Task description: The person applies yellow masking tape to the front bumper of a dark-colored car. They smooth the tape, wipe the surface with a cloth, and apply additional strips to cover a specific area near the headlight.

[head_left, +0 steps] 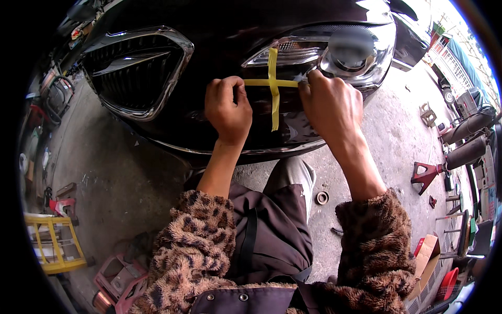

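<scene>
A dark car bumper (209, 47) fills the upper middle, with a chrome-edged grille (130, 73) on the left and a headlight (350, 49) on the right. Two strips of yellow tape (273, 107) form a cross on the paint below the headlight; the upright strip runs up onto the lamp. My left hand (228, 110) pinches the left end of the level strip between thumb and bent fingers. At the strip's other end, just under the headlight, my right hand (330, 102) is closed on the tape. Its fingertips are partly hidden.
Below the bumper lies a concrete floor (130, 172) with a small metal ring (322, 198). To the right stand a red jack stand (424, 177), dark cylinders (465, 152) and a cardboard box (426, 259). A yellow metal frame (55, 243) and a reddish stand (120, 280) are at lower left.
</scene>
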Motion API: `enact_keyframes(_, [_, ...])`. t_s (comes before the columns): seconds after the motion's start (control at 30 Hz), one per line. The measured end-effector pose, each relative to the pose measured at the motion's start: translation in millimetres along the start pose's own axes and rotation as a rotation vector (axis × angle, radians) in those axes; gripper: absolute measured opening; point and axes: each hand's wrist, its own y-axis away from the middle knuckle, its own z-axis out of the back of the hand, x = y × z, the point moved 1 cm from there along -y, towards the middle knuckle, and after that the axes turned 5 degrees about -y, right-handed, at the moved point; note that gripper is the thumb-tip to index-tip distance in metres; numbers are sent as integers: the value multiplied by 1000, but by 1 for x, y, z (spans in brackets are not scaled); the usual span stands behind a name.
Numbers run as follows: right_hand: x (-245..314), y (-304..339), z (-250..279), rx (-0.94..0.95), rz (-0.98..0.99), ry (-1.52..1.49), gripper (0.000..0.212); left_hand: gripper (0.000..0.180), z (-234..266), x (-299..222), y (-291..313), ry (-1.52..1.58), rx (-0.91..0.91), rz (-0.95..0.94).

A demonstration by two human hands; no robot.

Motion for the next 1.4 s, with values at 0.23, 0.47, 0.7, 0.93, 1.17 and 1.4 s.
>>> enact_keyframes(0.23, [13, -12, 1, 105, 11, 169, 7, 14, -2, 2, 6, -146, 10, -12])
enact_keyframes(0.47, [17, -11, -9, 87, 63, 240, 7, 20, 9, 11, 0, -250, 76, 83])
enact_keyframes(0.7, [17, -10, -14, 121, 27, 246, 12, 24, 15, 7, -3, -186, 207, 204])
enact_keyframes(0.93, [20, -10, -10, 84, 21, 265, 6, 47, -1, -20, -38, -151, 569, 138])
enact_keyframes(1.17, [19, -8, -12, 43, 41, 249, 6, 47, -10, -23, -44, -215, 626, 66])
enact_keyframes(1.4, [16, -5, -13, 13, 49, 235, 7, 44, -18, -31, -47, -231, 710, -6])
